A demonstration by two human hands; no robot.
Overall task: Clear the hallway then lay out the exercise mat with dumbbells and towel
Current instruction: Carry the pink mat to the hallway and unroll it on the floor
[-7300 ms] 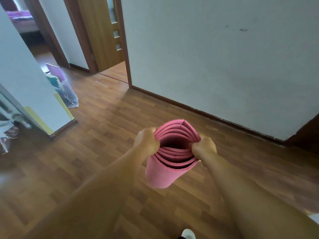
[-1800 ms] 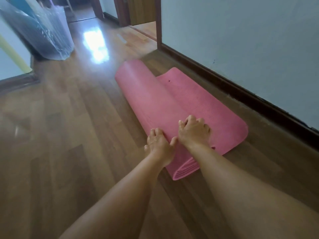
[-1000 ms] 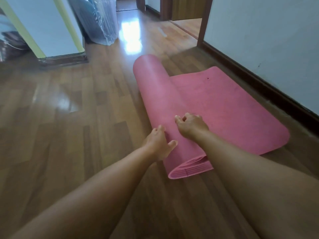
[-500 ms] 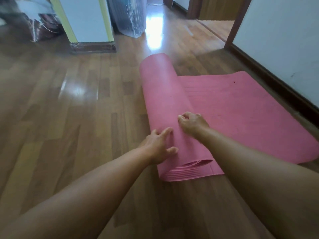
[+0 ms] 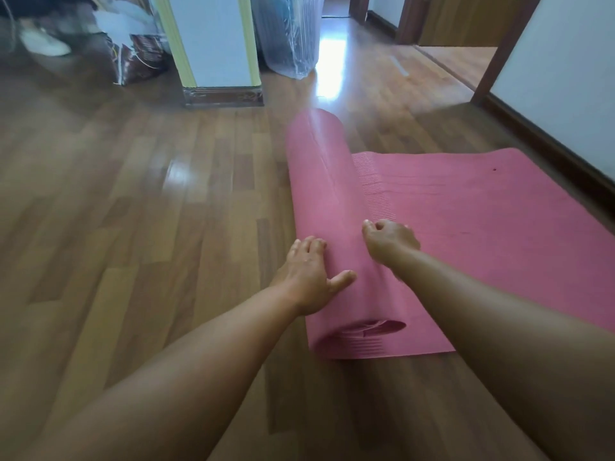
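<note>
The pink exercise mat (image 5: 482, 227) lies on the wooden floor (image 5: 149, 211), part flat and part wound up. The roll (image 5: 319, 194) runs away from the person along the mat's left side. Its near end shows the coiled layers, and fine ribbing covers the flat sheet to the right of it. A small dark speck sits on the flat part towards the mat's far corner.

The left hand (image 5: 309, 271) rests on the left flank of the roll, near its close end. Its grip is released: the fingers are straight and the thumb is spread across the top. The right hand (image 5: 389, 241) sits at the seam where the roll meets the flat sheet. Its grip is clenched, with the fingers curled under, and no fold of mat can be seen caught in it.

The mat's far edge lies close to the dark baseboard (image 5: 549, 151) under the white wall (image 5: 565, 78), with a narrow strip of floor between them. The mat's right side runs out of view. Left of the roll, floorboards stretch wide. Beyond the roll's far end stand a white wall corner (image 5: 216, 44) with yellow-green edging and a bubble-wrapped bundle (image 5: 286, 34). A patterned bag (image 5: 139, 58) stands further left of these. Past the mat's far right corner a doorway (image 5: 459, 24) opens.
</note>
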